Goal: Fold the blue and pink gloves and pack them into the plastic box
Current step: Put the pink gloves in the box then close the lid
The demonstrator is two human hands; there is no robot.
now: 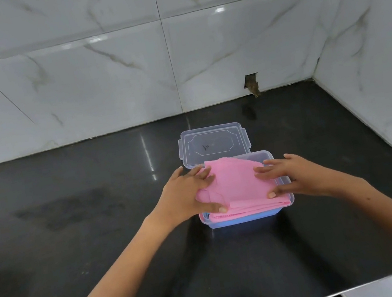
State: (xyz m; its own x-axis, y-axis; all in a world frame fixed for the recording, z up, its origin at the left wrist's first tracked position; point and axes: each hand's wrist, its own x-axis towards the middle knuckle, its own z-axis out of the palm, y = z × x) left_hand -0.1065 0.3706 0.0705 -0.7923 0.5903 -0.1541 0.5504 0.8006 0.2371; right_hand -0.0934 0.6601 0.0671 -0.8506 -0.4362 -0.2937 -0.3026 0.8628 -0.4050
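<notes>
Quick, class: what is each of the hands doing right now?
Left hand: grips the folded pink gloves at their left edge, over the plastic box.
Right hand: grips the same gloves at their right edge.

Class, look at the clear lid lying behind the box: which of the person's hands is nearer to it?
Left. The left hand grips the pink gloves with fingertips just below the lid; the right hand holds their other side, farther off.

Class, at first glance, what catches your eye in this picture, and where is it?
The folded pink gloves stand out at centre, held from both sides by the left hand and right hand over the clear plastic box. Its lid lies just behind on the black countertop.
</notes>
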